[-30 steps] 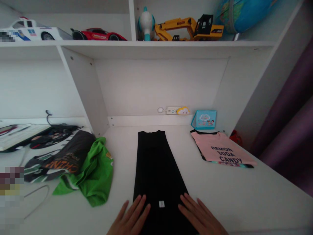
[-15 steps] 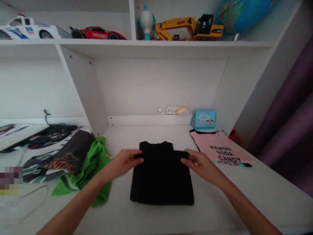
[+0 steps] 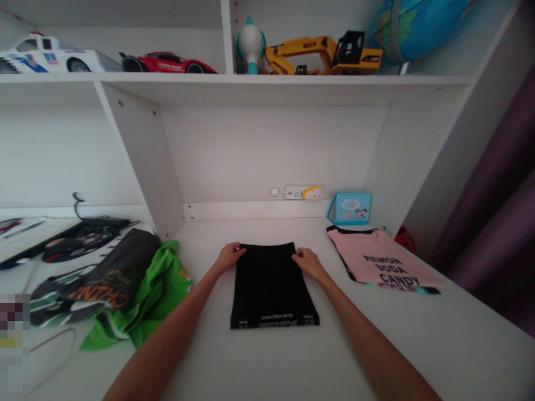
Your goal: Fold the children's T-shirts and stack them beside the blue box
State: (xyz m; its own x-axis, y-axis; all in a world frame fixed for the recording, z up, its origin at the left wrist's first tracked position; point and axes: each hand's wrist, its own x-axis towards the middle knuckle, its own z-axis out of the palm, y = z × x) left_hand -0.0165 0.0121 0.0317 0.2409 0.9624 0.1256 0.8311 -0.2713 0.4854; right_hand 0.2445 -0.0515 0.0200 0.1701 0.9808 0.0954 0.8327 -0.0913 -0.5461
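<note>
A black T-shirt [image 3: 271,287], folded into a near-rectangle, lies on the white desk in front of me. Pale upside-down lettering runs along its near edge. At its far left corner, the fingers of my left hand [image 3: 230,257] pinch the cloth. My right hand [image 3: 308,263] grips the far right corner between thumb and fingers. The far edge runs almost straight between both hands.
Right of me lies a folded pink shirt [image 3: 376,256], with a blue desk calendar [image 3: 351,209] behind it. A green garment [image 3: 156,301] and a dark printed garment [image 3: 117,267] lie crumpled at left. A shelf [image 3: 284,79] with toys spans above.
Both hands have moved the held edge to the far side, laying it down. The shirt's neckline is now covered, and its printed lettering shows along the near edge.
</note>
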